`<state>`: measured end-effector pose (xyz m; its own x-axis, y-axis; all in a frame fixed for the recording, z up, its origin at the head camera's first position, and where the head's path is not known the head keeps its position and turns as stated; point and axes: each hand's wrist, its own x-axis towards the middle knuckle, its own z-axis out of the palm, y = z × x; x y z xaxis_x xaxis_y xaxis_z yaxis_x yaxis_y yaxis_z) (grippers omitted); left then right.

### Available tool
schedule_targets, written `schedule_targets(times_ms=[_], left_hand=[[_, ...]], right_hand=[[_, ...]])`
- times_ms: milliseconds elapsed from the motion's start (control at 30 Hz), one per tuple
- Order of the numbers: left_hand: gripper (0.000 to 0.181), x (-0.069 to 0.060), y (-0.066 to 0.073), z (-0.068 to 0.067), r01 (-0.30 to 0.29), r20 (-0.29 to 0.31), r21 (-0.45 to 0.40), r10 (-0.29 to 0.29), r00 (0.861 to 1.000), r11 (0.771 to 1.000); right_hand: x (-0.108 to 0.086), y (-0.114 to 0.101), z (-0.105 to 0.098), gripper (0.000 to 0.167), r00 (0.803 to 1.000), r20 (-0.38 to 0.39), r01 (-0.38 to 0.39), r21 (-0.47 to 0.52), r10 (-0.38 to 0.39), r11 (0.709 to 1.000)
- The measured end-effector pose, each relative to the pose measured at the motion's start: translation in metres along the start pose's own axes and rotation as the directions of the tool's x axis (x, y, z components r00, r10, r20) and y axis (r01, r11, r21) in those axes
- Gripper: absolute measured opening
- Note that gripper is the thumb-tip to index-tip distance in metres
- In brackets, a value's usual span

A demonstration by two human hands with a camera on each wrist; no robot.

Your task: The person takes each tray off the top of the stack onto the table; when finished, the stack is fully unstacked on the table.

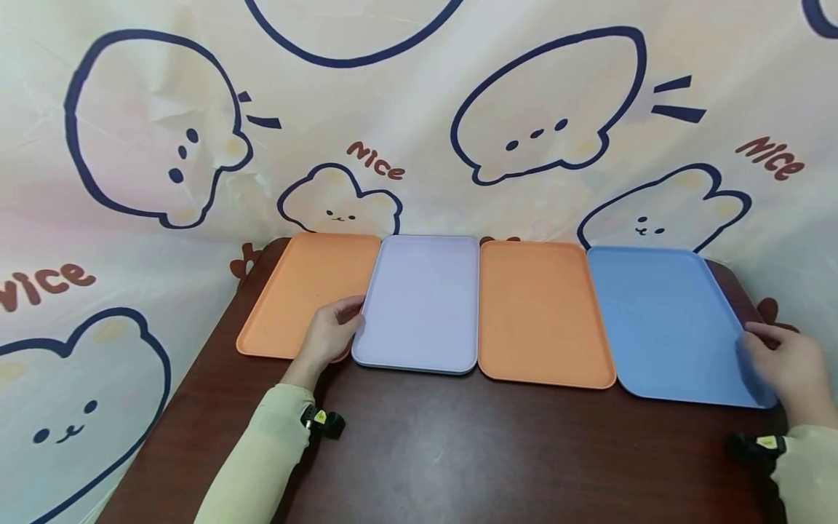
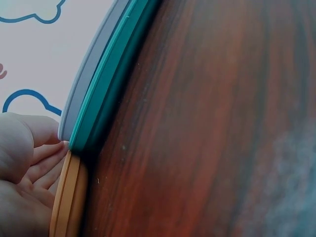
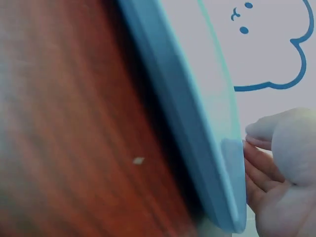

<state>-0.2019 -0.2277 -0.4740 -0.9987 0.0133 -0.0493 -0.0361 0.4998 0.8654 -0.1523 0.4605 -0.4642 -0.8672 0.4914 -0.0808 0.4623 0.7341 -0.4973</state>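
Observation:
Four tray positions line up side by side on a dark wooden table. My left hand (image 1: pixel 329 331) reaches over the left orange tray (image 1: pixel 327 280), its thumb and fingers touching the left edge of the lavender tray (image 1: pixel 422 298). In the left wrist view a teal tray (image 2: pixel 106 74) lies beneath the lavender one, beside the orange tray's rim. At the far right, my right hand (image 1: pixel 788 364) is beside the blue tray (image 1: pixel 668 327), fingertips at its right edge. Between the lavender and blue trays lies another orange tray (image 1: pixel 540 313).
The brown table (image 1: pixel 491 451) extends in front of the trays. Behind it hangs a pale cloth (image 1: pixel 419 109) with bear drawings, close to the trays' far edges. A black strap device (image 1: pixel 323 422) is on the left wrist, another (image 1: pixel 756 445) on the right.

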Motion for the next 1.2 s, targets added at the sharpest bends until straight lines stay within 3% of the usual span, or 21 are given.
schedule_targets(times_ms=[200,300,467,633,967,1200], left_hand=[[0.046,0.000,-0.001,0.000,-0.002,-0.001,-0.012,0.002,1.000,1.000],[0.046,0.000,-0.001,0.000,-0.008,-0.004,-0.011,0.008,1.000,1.000],[0.045,-0.001,0.000,0.002,-0.022,-0.016,0.001,0.022,1.000,1.000],[0.045,0.000,0.000,0.003,-0.009,-0.008,-0.002,0.009,1.000,1.000],[0.045,0.001,0.002,0.003,-0.012,-0.003,0.006,0.012,1.000,1.000],[0.045,0.001,0.003,0.002,-0.013,-0.003,0.005,0.013,1.000,1.000]], right_hand=[[-0.021,-0.019,0.005,0.049,0.985,-0.142,0.097,0.000,-0.096,0.995],[-0.028,-0.031,0.011,0.047,0.970,-0.153,0.194,0.017,-0.189,0.981],[-0.039,-0.059,0.023,0.039,0.907,-0.148,0.408,0.084,-0.394,0.909],[-0.052,-0.092,0.039,0.032,0.844,-0.160,0.533,0.151,-0.511,0.833],[-0.074,-0.151,0.072,0.032,0.798,-0.026,0.569,0.360,-0.602,0.739],[-0.088,-0.185,0.103,0.028,0.745,0.059,0.607,0.355,-0.665,0.711]])
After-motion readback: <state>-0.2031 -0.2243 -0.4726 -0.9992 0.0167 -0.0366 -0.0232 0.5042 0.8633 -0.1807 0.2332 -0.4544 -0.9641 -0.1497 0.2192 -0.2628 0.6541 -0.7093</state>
